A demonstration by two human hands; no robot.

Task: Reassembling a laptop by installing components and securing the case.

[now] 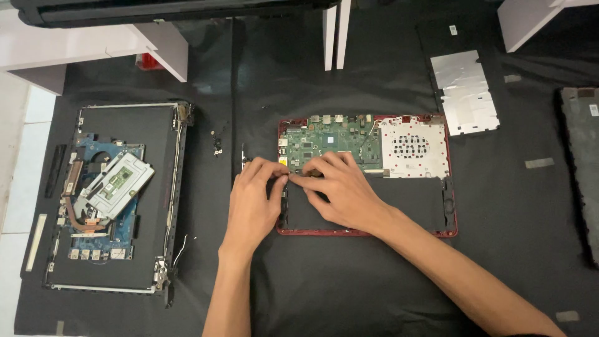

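Working at the left edge of the green circuit board (331, 142) inside the red opened laptop shell (368, 232), mid-worktop. Left hand (253, 200) and right hand (340, 187) pinching something tiny together, grip pressed tight. Needing steady, delicate fingertip pull next, probably.

You have one view only — the head camera, worn above the work and facing almost straight down onto the black mat (349, 281). It sits at moderate range: your forearms enter from 6 o'clock, the red laptop base (365, 232) lies near centre, the dismantled black chassis (159, 187) at 9 o'clock — no second view overlaps.
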